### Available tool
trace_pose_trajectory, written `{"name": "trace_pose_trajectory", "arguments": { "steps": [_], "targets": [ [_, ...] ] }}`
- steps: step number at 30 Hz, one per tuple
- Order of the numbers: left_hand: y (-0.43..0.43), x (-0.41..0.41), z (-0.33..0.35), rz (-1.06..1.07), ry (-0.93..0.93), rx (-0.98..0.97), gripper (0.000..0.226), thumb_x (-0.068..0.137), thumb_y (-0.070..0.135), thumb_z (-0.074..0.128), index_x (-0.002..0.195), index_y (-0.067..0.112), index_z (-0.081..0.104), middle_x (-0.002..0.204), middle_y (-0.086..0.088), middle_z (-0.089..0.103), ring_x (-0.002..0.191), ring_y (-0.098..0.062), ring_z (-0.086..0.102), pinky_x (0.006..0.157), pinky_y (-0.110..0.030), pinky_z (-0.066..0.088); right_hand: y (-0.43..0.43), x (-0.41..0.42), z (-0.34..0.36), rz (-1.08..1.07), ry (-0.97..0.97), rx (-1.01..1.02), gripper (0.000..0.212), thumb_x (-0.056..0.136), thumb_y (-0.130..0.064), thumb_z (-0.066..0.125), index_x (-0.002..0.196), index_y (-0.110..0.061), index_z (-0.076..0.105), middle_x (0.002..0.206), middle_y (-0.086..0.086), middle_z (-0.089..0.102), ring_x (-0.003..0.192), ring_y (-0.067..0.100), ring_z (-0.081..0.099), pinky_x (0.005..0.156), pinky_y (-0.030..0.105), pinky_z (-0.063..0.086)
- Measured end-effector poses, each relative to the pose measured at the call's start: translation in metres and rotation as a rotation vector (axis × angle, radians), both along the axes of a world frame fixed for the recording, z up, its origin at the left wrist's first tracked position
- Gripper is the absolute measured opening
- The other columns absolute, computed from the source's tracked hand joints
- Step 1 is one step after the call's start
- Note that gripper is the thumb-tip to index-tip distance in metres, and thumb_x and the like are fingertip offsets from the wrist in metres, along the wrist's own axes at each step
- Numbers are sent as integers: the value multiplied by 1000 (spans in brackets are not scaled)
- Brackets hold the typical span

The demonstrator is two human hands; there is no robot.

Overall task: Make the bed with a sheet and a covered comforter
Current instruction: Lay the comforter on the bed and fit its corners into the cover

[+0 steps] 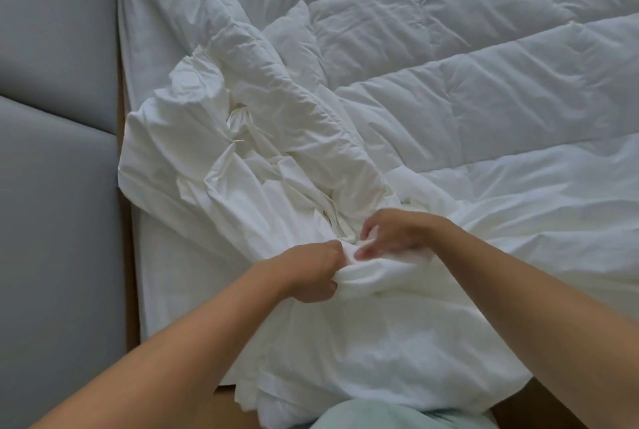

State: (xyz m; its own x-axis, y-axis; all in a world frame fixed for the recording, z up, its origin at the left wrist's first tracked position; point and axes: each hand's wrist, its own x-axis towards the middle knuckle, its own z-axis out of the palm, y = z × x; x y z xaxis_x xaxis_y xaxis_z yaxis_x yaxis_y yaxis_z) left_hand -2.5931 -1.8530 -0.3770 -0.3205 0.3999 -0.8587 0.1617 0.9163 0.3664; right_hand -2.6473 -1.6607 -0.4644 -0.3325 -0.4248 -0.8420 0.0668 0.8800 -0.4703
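Observation:
A white quilted comforter (466, 58) lies spread over the bed, its near left corner folded back. A thin white duvet cover (193, 165) is bunched in wrinkles over the bed's near left part and hangs over the front edge. My left hand (311, 273) grips a gathered fold of the cover in a fist. Just to its right, my right hand (394, 233) pinches the same cloth with bent fingers. A fitted white sheet (166, 248) shows on the mattress at the left edge.
A grey padded headboard (55, 117) runs down the left side. A strip of wooden bed frame (126, 231) shows between it and the mattress. My knee in pale green trousers (373, 414) is at the bottom edge.

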Motion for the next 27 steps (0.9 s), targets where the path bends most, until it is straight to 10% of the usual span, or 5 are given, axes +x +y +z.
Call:
{"name": "trace_pose_trajectory", "arguments": {
  "steps": [4,8,18,24,27],
  "targets": [
    [0,4,5,-57,-125,-78,17,92,15,46,104,17,58,112,-8,63,94,-27,55,75,-31,39,0,21,-6,233,-136,59,47,89,-66,51,118,-35,70,119,-10,67,107,18,62,90,30,50],
    [-7,8,10,-53,-176,-88,15,90,14,42,96,15,56,93,-1,57,87,-25,53,71,-32,38,3,25,-9,41,-271,107,101,66,-95,35,144,-33,51,143,-9,51,128,20,51,110,37,36],
    [-14,-12,57,-103,-142,-114,14,85,19,57,81,23,44,81,3,52,69,-14,51,58,-28,40,-97,37,-67,-70,22,68,103,79,-71,60,158,-21,16,160,7,31,145,30,31,118,40,27],
    [-25,4,87,-250,22,-141,28,78,22,66,72,17,40,75,-2,50,63,-19,44,56,-30,37,-96,21,-70,-257,200,132,66,85,-49,61,139,-14,47,125,6,63,116,28,60,98,39,48],
    [-34,7,99,-224,51,-169,22,81,17,62,73,18,41,75,-1,49,63,-18,44,59,-32,39,-85,13,-62,-259,635,204,44,92,-38,53,128,-15,46,120,13,61,107,35,60,92,46,47]
  ]
}}
